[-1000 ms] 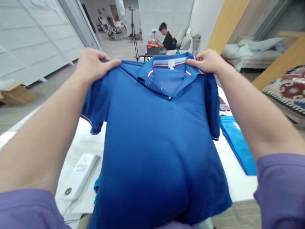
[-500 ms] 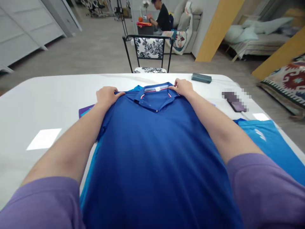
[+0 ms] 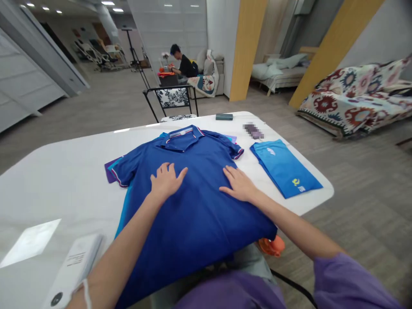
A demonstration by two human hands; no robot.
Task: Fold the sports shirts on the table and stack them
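A dark blue polo shirt (image 3: 193,214) lies spread front side up, its collar at the far side and its hem hanging over the near table edge. My left hand (image 3: 165,182) rests on the chest with fingers spread. Toward the shirt's right side, my right hand (image 3: 238,183) lies flat with fingers stretched out. Beneath the polo, edges of lighter blue cloth and purple cloth (image 3: 111,174) show; how many garments lie there is hidden.
A folded bright blue garment (image 3: 286,167) lies at the table's right. Behind it are a blurred-out phone (image 3: 253,130) and a dark grey case (image 3: 224,116). A white device (image 3: 74,268) lies near left. Beyond the white table (image 3: 64,180) stand a chair (image 3: 174,98) and a seated person (image 3: 185,66).
Both hands have let go of the shirt's shoulders and moved down toward me onto its chest. Its sleeves now lie spread out. My view has tilted up and turned right.
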